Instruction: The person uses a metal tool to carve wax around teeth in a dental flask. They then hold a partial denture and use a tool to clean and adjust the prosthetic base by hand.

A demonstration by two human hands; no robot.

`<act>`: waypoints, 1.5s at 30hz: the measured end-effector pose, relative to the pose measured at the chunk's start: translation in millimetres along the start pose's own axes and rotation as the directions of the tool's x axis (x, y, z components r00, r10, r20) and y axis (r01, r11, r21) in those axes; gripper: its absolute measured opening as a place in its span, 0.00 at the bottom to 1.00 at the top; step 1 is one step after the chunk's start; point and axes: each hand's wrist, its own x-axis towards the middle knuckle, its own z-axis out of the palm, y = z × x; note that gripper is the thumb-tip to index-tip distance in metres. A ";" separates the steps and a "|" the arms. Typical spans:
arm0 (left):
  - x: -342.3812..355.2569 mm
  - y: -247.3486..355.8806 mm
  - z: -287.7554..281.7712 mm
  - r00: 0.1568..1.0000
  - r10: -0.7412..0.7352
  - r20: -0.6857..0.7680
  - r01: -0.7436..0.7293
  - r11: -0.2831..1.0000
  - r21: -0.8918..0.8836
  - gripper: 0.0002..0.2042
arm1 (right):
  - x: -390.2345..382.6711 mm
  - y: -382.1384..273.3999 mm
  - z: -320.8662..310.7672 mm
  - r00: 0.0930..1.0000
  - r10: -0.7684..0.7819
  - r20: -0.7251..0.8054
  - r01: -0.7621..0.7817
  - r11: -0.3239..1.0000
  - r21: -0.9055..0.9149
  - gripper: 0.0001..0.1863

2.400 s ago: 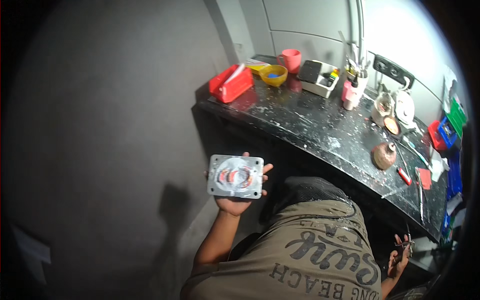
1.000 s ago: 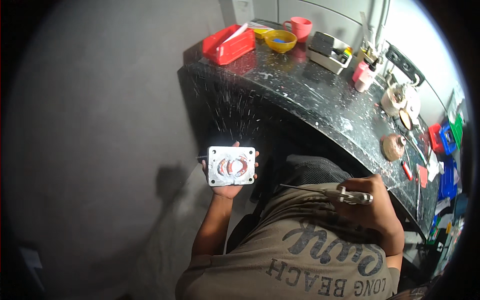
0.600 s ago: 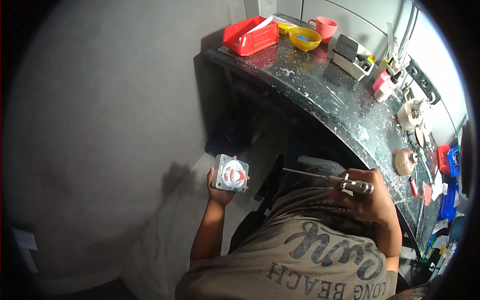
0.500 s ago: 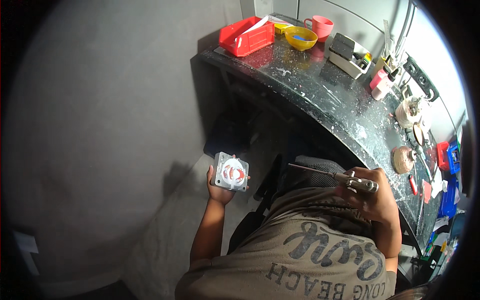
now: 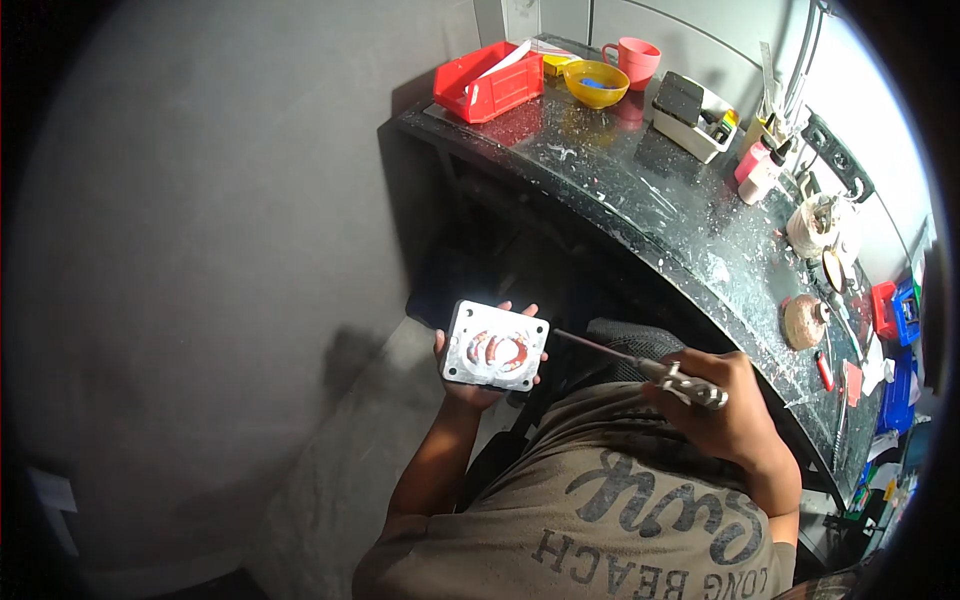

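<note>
My left hand (image 5: pixel 470 398) supports a squarish metal mould half (image 5: pixel 497 318) from below, fingers curled up around its edges. It has rounded corners with holes, and white material with curved reddish patches in its middle. In my right hand (image 5: pixel 738 410) is a metal lance (image 5: pixel 688 384) with a small fitting on its handle and a long thin shaft (image 5: pixel 600 348). The shaft's tip points left at the mould half's upper right corner, with a small gap that looks like no contact. Part of the handle is hidden by my fingers.
A dark, speckled workbench (image 5: pixel 640 205) curves along the right. On it stand a red bin (image 5: pixel 505 92), yellow bowl (image 5: pixel 597 94), pink mug (image 5: pixel 640 62), pale tray (image 5: pixel 686 135), bottles (image 5: pixel 757 185) and a round brownish pot (image 5: pixel 803 322). A grey wall (image 5: pixel 220 220) rises at left.
My left hand has brought the mould half rightward and tilted its face more toward view. My right hand has shifted slightly left with the lance, closing the gap between tip and mould.
</note>
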 end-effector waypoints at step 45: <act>19.7 -22.7 15.2 0.994 0.037 -0.106 -0.018 0.983 0.180 0.57 | 46.3 -4.1 73.2 0.950 -0.209 0.231 0.281 0.895 -0.346 0.17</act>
